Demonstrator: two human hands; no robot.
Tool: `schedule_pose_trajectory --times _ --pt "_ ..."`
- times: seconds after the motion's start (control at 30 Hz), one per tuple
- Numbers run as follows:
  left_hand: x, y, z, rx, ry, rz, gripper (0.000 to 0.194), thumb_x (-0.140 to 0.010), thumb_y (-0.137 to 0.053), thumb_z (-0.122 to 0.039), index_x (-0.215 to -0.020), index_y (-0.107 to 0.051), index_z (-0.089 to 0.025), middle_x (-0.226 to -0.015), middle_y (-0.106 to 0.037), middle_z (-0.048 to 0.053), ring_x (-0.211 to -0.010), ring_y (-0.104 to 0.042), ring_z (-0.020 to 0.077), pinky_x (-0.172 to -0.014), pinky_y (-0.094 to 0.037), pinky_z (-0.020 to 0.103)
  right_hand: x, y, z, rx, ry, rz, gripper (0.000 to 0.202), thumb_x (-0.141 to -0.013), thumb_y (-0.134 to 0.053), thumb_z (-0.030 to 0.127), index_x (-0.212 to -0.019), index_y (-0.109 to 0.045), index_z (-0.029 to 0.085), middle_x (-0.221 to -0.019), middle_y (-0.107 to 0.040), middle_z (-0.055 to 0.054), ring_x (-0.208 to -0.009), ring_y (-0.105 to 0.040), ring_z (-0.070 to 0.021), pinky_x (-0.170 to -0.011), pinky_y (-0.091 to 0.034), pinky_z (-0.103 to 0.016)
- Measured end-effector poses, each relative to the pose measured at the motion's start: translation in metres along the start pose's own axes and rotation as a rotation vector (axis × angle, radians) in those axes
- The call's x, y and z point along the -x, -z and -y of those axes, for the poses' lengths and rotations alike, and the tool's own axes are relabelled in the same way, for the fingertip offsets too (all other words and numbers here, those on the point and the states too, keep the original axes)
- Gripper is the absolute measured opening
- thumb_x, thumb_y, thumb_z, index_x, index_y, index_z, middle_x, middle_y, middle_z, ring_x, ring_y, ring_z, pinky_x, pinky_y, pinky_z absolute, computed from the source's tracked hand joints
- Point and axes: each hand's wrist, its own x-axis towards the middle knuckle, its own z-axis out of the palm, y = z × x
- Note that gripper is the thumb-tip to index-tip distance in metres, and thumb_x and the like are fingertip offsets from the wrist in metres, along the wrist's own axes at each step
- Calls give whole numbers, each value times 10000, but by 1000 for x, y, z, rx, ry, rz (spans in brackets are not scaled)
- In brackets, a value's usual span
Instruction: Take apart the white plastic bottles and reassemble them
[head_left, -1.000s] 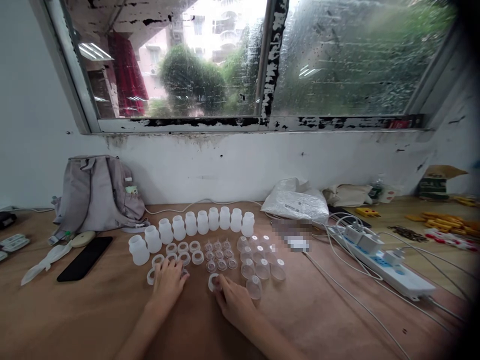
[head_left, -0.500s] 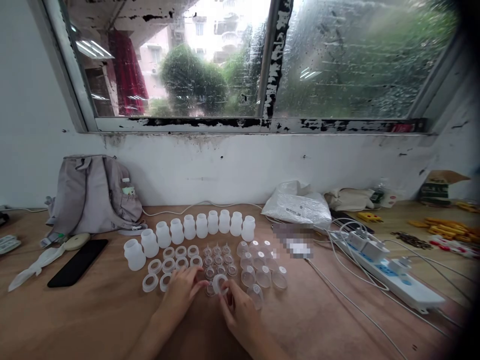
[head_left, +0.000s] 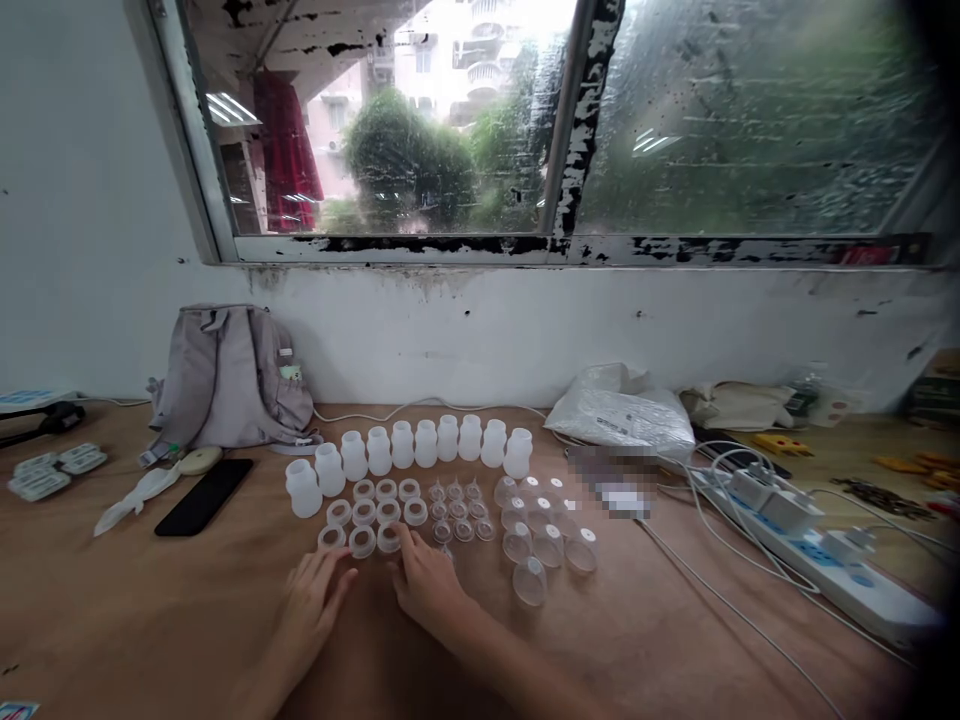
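White screw rings [head_left: 364, 513] for baby bottles lie in rows on the brown table. The fingertips of my right hand [head_left: 431, 585] grip the near right edge of one screw ring [head_left: 387, 540] in the front row. My left hand [head_left: 313, 597] rests open in front of the rings, its fingertips close to another front-row ring [head_left: 362, 543]. Right of the rings stand small clear bottle nipples [head_left: 457, 510], the nearest one partly hidden by my right hand. Beyond them are clear dome caps [head_left: 548, 546]. Frosted white bottles [head_left: 403, 444] form a curved row behind.
A black phone [head_left: 204, 497] and a grey backpack [head_left: 225, 380] are at the left. On the right lie a white power strip [head_left: 832, 565] with cables and a plastic bag [head_left: 622, 410]. White cases [head_left: 56, 470] sit far left.
My right hand has carried a screw ring left from over the nipples to the front row of rings. My left hand has drawn back toward the front left. The view has turned left.
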Motion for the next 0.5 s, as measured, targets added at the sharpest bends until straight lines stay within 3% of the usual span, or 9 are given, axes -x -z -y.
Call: schedule_pose_trajectory --times 0.07,0.23,0.3,0.37,0.5 --pt "6 -10 -7 8 -71 18 286 -857 -354 -370 -1038 -530 -235 -1017 -588 56 -952 -531 209 -805 -435 359 15 6 -3 -40 48 -35 359 -793 -405 169 -1151 -393 163 -975 -568 -83 -788 -580 -178 -633 -414 -251" --pt "16 -19 -19 -11 -205 86 279 -848 -381 -366 -1062 -520 -252 -1099 -550 51 -1016 -503 207 -860 -411 366 80 23 -31 -46 123 -182 180 -816 -357 138 -881 -517 188 -801 -569 -38 -732 -553 -155 -643 -401 -234" --pt "17 -19 -21 -22 -212 92 264 -847 -382 -360 -1026 -538 -243 -1072 -561 48 -1011 -504 205 -855 -411 365 102 30 -47 -32 35 -279 191 -832 -330 154 -855 -517 180 -764 -569 -39 -674 -558 -149 -599 -400 -231" --pt "17 -19 -21 -29 -213 83 257 -846 -381 -356 -999 -549 -235 -1047 -569 46 -997 -509 201 -849 -411 362 116 39 -62 -23 -95 -362 200 -844 -325 195 -946 -496 173 -741 -577 -35 -607 -562 -146 -545 -398 -232" --pt "18 -19 -21 -22 -220 56 255 -844 -382 -355 -987 -549 -226 -1035 -568 43 -994 -507 194 -859 -401 357 120 52 -84 6 -257 -393 334 -811 -412 322 -1091 -420 139 -719 -587 -42 -555 -570 -170 -481 -398 -249"
